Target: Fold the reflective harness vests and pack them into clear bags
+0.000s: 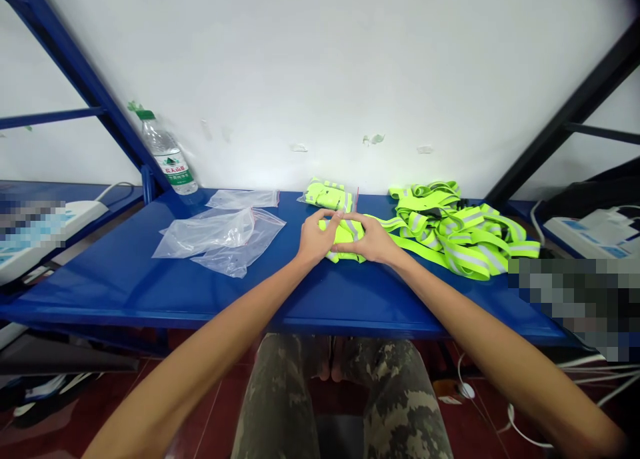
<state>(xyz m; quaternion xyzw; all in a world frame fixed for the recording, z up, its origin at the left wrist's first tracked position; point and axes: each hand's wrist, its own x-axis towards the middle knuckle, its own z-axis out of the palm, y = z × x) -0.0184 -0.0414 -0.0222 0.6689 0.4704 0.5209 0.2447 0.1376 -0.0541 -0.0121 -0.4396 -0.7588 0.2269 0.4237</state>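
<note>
Between my two hands is a folded bundle of neon-yellow reflective strap [347, 235] with grey stripes, resting on the blue tabletop. My left hand [320, 237] grips its left side, and my right hand [371, 237] grips its right side, thumbs and fingers around the edges. Just behind it lies a packed clear zip bag [327, 197] with a similar folded yellow strap inside. To the right spreads a loose tangle of the same reflective straps [455, 229], with black buckles partly showing; a strap runs from beside my right hand towards that heap.
Several clear zip bags [225, 235] lie flat on the left of the blue table [210, 299]. A water bottle [173, 159] with a green cap leans at the back left corner. White power strips [60, 229] sit beyond the table's left side. A wall stands behind.
</note>
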